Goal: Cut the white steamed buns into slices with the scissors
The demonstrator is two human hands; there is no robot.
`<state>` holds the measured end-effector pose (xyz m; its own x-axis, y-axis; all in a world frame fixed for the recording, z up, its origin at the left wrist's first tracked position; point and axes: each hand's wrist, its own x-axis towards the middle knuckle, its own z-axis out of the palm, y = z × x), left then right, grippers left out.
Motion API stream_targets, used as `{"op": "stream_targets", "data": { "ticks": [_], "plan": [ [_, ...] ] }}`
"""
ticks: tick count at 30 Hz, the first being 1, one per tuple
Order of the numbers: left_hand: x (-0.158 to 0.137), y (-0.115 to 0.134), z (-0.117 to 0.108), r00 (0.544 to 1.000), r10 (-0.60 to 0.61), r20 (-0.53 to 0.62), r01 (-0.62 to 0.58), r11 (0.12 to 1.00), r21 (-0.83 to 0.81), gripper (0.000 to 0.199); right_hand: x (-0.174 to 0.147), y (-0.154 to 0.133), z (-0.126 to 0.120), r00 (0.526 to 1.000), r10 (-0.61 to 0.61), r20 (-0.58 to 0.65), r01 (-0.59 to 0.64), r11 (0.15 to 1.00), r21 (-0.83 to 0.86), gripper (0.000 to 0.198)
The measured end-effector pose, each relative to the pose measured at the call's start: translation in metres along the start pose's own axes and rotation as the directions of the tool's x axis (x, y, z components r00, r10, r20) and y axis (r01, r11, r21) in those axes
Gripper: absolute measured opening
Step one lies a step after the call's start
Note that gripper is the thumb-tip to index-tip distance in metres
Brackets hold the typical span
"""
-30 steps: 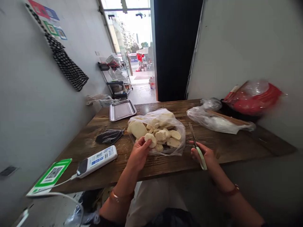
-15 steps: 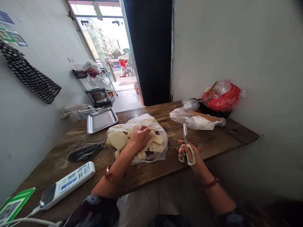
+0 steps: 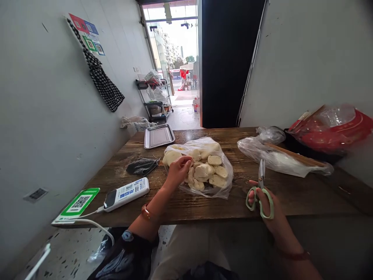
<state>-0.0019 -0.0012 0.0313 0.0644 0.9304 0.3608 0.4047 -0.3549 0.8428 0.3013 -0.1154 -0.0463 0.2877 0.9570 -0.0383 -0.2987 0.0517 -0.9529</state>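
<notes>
A clear plastic bag (image 3: pixel 229 186) lies open on the wooden table, with several pale, bread-like rounds and slices (image 3: pixel 204 170) in it. My left hand (image 3: pixel 178 171) is over the bag's left side, thumb and fingers drawn together beside the pieces. Whether anything is pinched in the fingertips is hidden. Off to the bag's right, my right hand (image 3: pixel 269 202) holds scissors (image 3: pixel 261 179) with pale green handles. Their blades point up and away from me, close together, and touch nothing.
A metal tray (image 3: pixel 159 137) sits behind the bag to the left. Nearer me are a dark mesh cloth (image 3: pixel 142 166), a white power bank (image 3: pixel 128 194) with a cable, and a green code card (image 3: pixel 80 203). Plastic-wrapped sticks (image 3: pixel 291 155) and a red package (image 3: pixel 335 132) lie at right.
My left hand has shifted from the middle of the pile to its left side, uncovering more pieces. The camera view has turned left. The scissors remain in my right hand.
</notes>
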Motion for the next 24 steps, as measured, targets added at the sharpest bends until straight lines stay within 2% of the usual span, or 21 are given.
{"op": "stream_targets", "data": {
  "ticks": [3,6,8,10,13,14,16,18,21,24],
  "plan": [
    [0.002,0.001,-0.006,0.999,0.044,-0.03,-0.042,0.996,0.074,0.028,0.004,-0.001,0.0,1.0,-0.004,-0.011,0.003,0.997,-0.071,0.048],
    [0.014,0.007,-0.011,0.982,0.191,0.011,-0.186,0.945,0.27,0.028,0.02,-0.008,0.005,0.994,-0.1,0.036,0.106,0.964,-0.246,0.056],
    [0.026,0.011,-0.013,0.948,0.299,0.105,-0.315,0.854,0.414,0.036,0.036,-0.017,0.016,0.976,-0.196,0.099,0.219,0.889,-0.402,0.063],
    [0.039,0.012,-0.014,0.912,0.344,0.223,-0.41,0.744,0.527,0.049,0.055,-0.028,0.032,0.952,-0.277,0.127,0.3,0.778,-0.552,0.068],
    [0.056,0.011,-0.015,0.899,0.301,0.319,-0.439,0.627,0.644,0.057,0.086,-0.039,0.061,0.932,-0.321,0.168,0.337,0.595,-0.73,0.073],
    [0.06,0.01,-0.015,0.904,0.277,0.326,-0.427,0.611,0.667,0.053,0.095,-0.041,0.07,0.928,-0.327,0.176,0.343,0.573,-0.744,0.074],
    [0.068,0.009,-0.016,0.925,0.234,0.301,-0.379,0.643,0.665,0.033,0.112,-0.041,0.084,0.92,-0.336,0.201,0.365,0.551,-0.75,0.075],
    [0.076,0.006,-0.018,0.948,0.204,0.244,-0.314,0.713,0.626,0.01,0.125,-0.038,0.093,0.908,-0.341,0.243,0.402,0.547,-0.734,0.07],
    [0.089,0.002,-0.019,0.974,0.174,0.144,-0.226,0.786,0.576,0.021,0.134,-0.031,0.097,0.888,-0.348,0.299,0.452,0.547,-0.705,0.057],
    [0.105,-0.001,-0.02,0.985,0.162,0.065,-0.171,0.829,0.533,0.027,0.136,-0.029,0.096,0.882,-0.368,0.294,0.461,0.552,-0.695,0.049]
  ]
}}
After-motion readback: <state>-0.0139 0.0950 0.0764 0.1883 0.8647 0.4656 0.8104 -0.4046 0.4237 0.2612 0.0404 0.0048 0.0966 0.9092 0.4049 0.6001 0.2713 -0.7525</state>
